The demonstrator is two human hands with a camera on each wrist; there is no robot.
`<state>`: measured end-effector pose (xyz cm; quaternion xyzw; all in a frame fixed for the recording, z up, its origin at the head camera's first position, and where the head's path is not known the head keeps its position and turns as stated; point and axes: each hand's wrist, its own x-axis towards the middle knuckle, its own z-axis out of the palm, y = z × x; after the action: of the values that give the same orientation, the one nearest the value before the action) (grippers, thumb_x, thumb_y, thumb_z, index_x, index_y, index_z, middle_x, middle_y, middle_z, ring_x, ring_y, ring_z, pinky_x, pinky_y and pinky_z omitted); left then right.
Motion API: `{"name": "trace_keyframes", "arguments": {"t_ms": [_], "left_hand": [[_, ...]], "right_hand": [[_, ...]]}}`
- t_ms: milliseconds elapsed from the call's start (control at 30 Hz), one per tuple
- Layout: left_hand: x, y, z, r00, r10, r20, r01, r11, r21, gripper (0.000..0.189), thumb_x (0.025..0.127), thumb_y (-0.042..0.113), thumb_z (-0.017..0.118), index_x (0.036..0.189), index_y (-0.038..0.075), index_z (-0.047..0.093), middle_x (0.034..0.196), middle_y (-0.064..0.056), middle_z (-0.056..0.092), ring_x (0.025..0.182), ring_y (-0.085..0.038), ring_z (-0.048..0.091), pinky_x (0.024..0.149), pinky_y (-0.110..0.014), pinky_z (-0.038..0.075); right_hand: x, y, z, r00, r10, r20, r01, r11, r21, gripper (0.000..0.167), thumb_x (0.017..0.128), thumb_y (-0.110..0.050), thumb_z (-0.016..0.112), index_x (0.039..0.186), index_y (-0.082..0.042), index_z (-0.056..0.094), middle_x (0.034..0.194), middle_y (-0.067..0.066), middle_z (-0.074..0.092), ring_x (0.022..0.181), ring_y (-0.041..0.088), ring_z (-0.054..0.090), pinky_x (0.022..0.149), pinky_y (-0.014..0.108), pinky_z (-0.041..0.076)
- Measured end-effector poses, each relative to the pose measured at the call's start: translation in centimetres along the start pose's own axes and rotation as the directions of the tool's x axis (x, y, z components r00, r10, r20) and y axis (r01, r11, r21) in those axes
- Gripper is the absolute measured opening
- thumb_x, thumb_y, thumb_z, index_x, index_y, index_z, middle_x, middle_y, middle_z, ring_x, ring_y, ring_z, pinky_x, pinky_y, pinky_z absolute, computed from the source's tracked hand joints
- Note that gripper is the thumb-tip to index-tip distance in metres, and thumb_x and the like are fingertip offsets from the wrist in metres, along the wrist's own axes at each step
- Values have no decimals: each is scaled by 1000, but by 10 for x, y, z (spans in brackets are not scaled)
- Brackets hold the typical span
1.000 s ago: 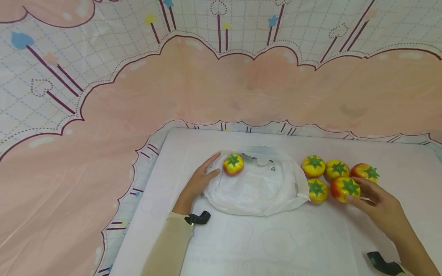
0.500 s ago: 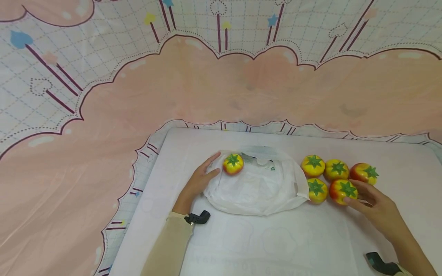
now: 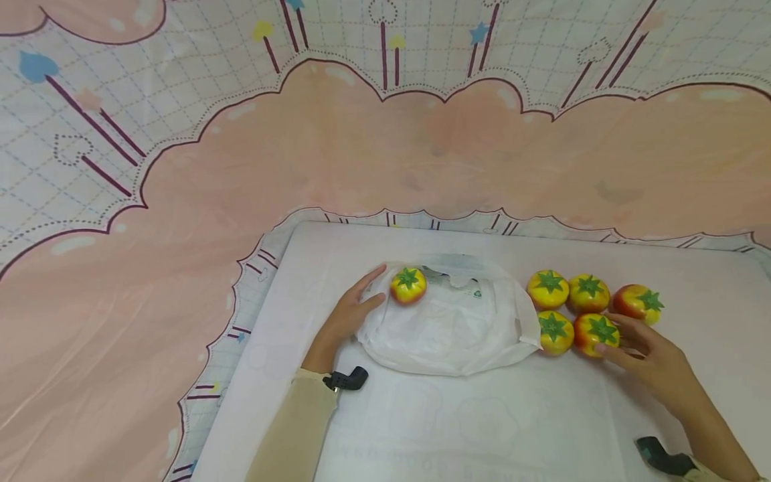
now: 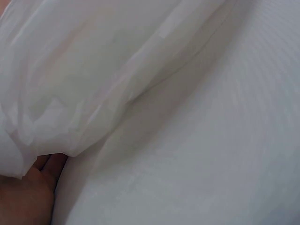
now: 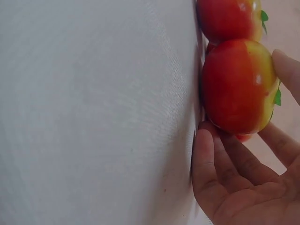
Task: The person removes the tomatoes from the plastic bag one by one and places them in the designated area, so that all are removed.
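Observation:
A white plastic bag lies on the table with one red-and-yellow tomato at its left end. At the bag's left edge is my left hand, thumb and index finger spread against the plastic. Its other fingers pass under the bag's edge in the left wrist view and are partly hidden. To the right of the bag, my right hand holds another tomato between thumb and fingers. That tomato touches a neighbouring tomato in the right wrist view.
Several more tomatoes sit beside the held one: a near-left tomato, a back-left tomato, a back-middle tomato and a tilted tomato. All rest on the white-covered table. A patterned curtain hangs behind.
My right hand has moved slightly left with its tomato, closing the gap to the near-left tomato. The left hand and the bag stay where they were.

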<state>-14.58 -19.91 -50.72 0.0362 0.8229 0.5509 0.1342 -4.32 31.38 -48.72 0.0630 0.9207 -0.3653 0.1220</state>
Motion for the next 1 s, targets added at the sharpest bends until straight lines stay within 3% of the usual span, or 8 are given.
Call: {"name": "trace_keyframes", "arguments": {"t_ms": [367, 633, 1000], "left_hand": [[-1, 0, 0, 1000, 7, 3, -7, 1000, -6, 55, 101, 31, 62, 148, 55, 43, 165, 19, 31, 159, -18, 18, 129, -55, 14], [-1, 1, 0, 1000, -4, -2, 4, 1000, 3, 55, 101, 31, 62, 147, 56, 44, 165, 19, 31, 159, -18, 18, 129, -56, 14], [-1, 0, 1, 1000, -10, -11, 10, 1000, 8, 55, 101, 32, 62, 146, 58, 44, 164, 20, 31, 159, -17, 18, 129, -55, 14]], "right_hand": [[2, 2, -1, 999, 32, 32, -33, 999, 25, 86, 96, -55, 63, 160, -8, 30, 150, 36, 43, 126, 56, 47, 89, 68, 54], [1, 3, 1, 1000, -16, 7, 16, 999, 32, 84, 95, -53, 66, 158, -7, 33, 146, 34, 48, 124, 53, 51, 86, 64, 57], [0, 3, 0, 1000, -6, 16, 5, 1000, 18, 84, 96, -50, 67, 159, -8, 31, 149, 36, 42, 124, 55, 49, 88, 67, 55]]}}
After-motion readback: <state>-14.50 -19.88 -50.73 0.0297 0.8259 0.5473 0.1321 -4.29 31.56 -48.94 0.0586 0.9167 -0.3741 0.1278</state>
